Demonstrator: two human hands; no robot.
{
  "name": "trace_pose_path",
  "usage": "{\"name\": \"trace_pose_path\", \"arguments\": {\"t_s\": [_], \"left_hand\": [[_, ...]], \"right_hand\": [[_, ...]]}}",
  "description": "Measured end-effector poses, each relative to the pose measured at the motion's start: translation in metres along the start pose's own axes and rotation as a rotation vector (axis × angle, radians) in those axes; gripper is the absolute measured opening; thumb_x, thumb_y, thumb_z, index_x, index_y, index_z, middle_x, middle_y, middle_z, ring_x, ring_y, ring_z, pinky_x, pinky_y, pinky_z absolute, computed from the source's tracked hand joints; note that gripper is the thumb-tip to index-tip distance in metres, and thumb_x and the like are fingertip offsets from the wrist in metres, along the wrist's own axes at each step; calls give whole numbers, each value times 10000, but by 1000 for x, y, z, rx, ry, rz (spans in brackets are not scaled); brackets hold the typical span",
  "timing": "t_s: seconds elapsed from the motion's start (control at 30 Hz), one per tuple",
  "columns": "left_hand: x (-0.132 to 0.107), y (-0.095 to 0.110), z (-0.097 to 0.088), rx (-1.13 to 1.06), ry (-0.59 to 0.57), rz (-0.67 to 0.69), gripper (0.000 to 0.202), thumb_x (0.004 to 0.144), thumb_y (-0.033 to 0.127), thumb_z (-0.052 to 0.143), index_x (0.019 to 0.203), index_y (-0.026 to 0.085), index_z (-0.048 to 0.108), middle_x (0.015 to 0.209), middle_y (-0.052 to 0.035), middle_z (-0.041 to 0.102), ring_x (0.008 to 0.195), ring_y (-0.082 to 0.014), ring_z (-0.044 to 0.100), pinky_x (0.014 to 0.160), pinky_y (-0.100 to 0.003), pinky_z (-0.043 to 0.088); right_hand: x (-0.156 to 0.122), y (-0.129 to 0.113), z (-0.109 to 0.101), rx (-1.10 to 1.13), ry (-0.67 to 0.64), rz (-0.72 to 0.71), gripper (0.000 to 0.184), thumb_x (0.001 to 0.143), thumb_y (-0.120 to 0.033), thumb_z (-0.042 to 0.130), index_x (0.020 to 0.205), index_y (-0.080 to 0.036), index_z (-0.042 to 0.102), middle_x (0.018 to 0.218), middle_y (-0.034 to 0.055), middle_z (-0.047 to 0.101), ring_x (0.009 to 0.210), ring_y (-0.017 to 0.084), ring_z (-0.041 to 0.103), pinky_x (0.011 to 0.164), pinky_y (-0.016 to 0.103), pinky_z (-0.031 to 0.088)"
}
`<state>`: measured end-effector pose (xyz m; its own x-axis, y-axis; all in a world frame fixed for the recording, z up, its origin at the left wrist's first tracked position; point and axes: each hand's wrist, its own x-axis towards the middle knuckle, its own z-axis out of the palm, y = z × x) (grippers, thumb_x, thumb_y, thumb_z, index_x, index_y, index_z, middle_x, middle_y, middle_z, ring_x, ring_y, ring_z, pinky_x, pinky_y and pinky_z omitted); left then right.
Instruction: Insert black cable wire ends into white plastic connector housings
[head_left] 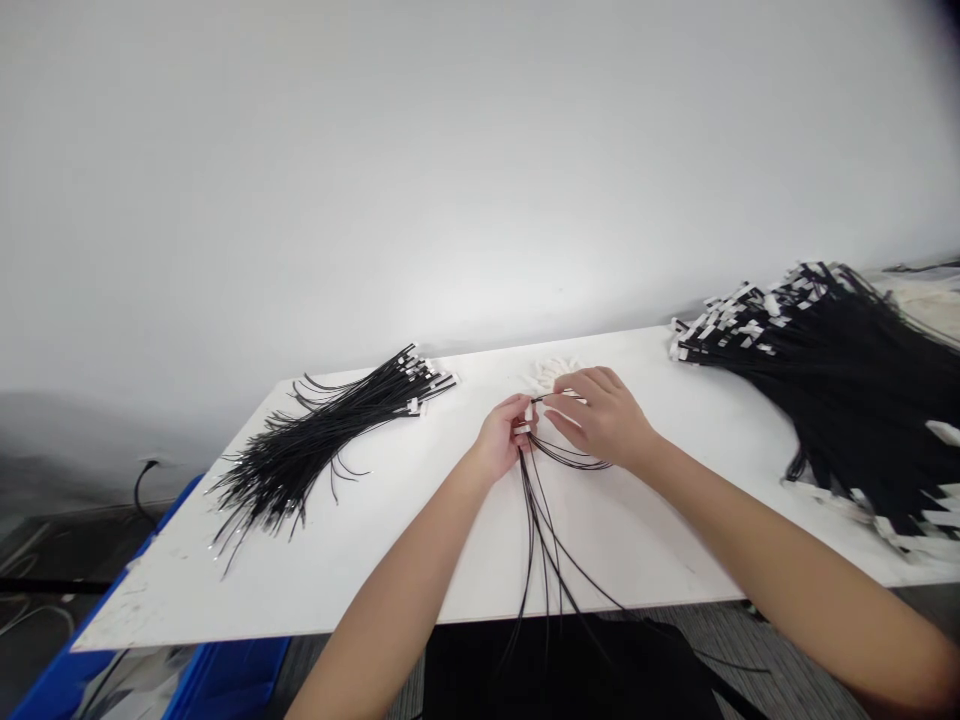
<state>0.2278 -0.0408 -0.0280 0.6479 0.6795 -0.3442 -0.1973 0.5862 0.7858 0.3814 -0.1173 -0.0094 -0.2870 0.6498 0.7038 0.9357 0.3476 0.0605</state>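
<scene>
My left hand (501, 436) is closed around a few thin black wires with white connectors or tags at their ends. The black wires (537, 510) hang from it over the table's front edge, and some loop to the right beneath my right hand. My right hand (606, 418) is just right of the left, thumb and fingers closed on the end of one black wire (546, 397). Its fingertips are partly hidden. Behind the hands lies a small heap of white pieces (551, 372), partly covered by my right hand; their kind is too blurred to tell.
A bundle of black wires with white ends (322, 440) lies on the left of the white table (360, 570). A large pile of black wires with white tags (840, 380) covers the right side. A pale wall (480, 180) stands behind. Blue bins (232, 675) sit below left.
</scene>
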Motion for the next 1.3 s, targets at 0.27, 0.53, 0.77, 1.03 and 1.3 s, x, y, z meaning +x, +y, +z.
{"name": "trace_pose_path", "arguments": {"t_s": [0.27,0.53,0.77,1.03,1.3], "left_hand": [[-1,-2,1,-26,36,44,259,652,305,654,682,159,442,589,30,432,423,-41,380,357,-175,181],[2,-2,-2,-51,16,37,232,659,286,636,705,166,443,591,31,462,364,-21,286,349,-172,151],[5,-4,-5,-59,-13,11,261,670,318,628,686,174,411,568,40,436,340,-27,270,349,-188,176],[2,-1,-3,-24,-29,17,227,675,313,620,717,173,447,589,38,452,346,-28,279,346,-189,185],[2,-3,-3,-27,-22,23,213,672,297,621,728,177,454,605,38,484,335,-21,257,351,-193,204]], "right_hand": [[-1,-18,2,219,-151,-398,172,797,-166,467,856,-255,603,765,-12,572,728,121,449,780,344,290],[1,-14,3,301,-110,-216,171,856,-211,470,773,-226,620,676,-18,584,595,80,467,717,285,369],[8,-9,-8,990,5,573,156,730,-362,646,751,-208,639,690,8,607,584,102,516,536,241,435],[17,21,-14,1358,481,1134,249,636,-363,721,711,-190,559,667,-54,499,447,33,450,484,222,459],[13,59,-20,1407,840,1465,261,654,-398,705,823,-241,582,674,-70,493,442,19,406,504,211,495]]}}
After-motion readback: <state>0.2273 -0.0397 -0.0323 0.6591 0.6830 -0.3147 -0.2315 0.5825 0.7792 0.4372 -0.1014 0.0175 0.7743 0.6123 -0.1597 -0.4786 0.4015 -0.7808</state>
